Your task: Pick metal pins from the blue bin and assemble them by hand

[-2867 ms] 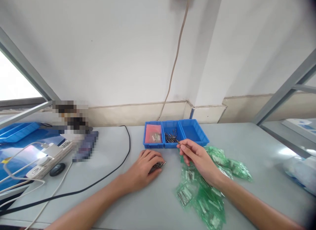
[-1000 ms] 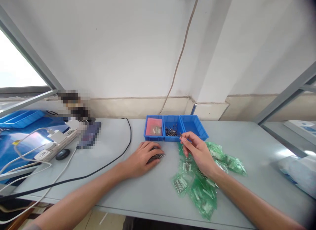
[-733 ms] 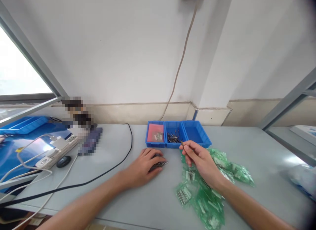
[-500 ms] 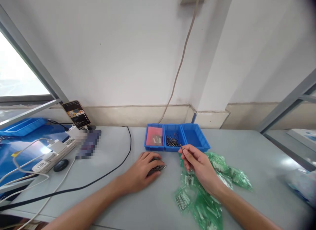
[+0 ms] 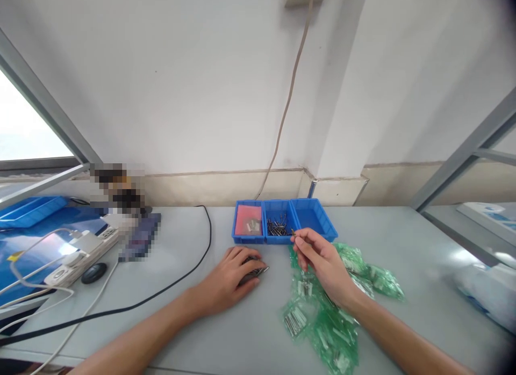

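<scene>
My left hand (image 5: pixel 230 278) rests on the grey table, its fingers curled around a bunch of thin metal pins (image 5: pixel 253 273) whose ends stick out between thumb and forefinger. Just in front of the blue three-part bin (image 5: pixel 264 239), my right hand (image 5: pixel 324 262) pinches one small dark metal pin (image 5: pixel 293 232) between thumb and fingertips. Similar dark pins (image 5: pixel 277 228) lie loose in the middle compartment. A pink sheet (image 5: pixel 246 214) with a small clear bag of pale pieces on it fills the left compartment. Nothing shows in the right one.
Green plastic bags (image 5: pixel 332 337) of metal pieces lie under and beside my right forearm. A black cable (image 5: pixel 161 293) crosses the table on the left, near a power strip (image 5: pixel 80 257) and a black computer mouse (image 5: pixel 94 273). Behind stands the wall (image 5: pixel 226 95).
The view has shifted slightly, so most things sit a little further left. Both hands keep nearly the same pose, with the pin still in my right fingertips.
</scene>
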Tool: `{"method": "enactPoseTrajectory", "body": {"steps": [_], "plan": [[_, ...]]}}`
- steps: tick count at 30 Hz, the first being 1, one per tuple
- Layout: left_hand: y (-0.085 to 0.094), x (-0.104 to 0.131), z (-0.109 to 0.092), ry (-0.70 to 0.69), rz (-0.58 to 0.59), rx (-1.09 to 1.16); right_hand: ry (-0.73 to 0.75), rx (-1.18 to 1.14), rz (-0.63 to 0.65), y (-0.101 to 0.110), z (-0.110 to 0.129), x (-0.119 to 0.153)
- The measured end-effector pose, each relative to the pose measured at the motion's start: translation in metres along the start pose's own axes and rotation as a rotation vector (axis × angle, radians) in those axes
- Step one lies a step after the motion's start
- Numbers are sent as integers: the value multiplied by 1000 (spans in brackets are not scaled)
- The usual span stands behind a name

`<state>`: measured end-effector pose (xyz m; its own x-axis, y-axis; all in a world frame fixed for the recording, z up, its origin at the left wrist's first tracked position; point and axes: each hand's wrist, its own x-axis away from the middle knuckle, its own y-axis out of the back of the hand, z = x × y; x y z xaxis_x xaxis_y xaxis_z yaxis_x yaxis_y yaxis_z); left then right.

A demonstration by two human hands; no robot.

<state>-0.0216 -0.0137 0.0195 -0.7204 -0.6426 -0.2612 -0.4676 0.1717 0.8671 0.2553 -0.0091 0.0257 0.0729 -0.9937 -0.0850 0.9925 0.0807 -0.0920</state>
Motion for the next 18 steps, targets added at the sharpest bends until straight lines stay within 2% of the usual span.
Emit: {"method": "enactPoseTrajectory", "body": {"steps": [5,12,18], "plan": [[1,0,-1,0,-2,-7,12,42,16,6,-2,-5],[0,1,3,-10,-1,-22,26,108,-68,14,5,-10],[0,2,3,14,1,-4,40,149,10,12,1,-10]]}}
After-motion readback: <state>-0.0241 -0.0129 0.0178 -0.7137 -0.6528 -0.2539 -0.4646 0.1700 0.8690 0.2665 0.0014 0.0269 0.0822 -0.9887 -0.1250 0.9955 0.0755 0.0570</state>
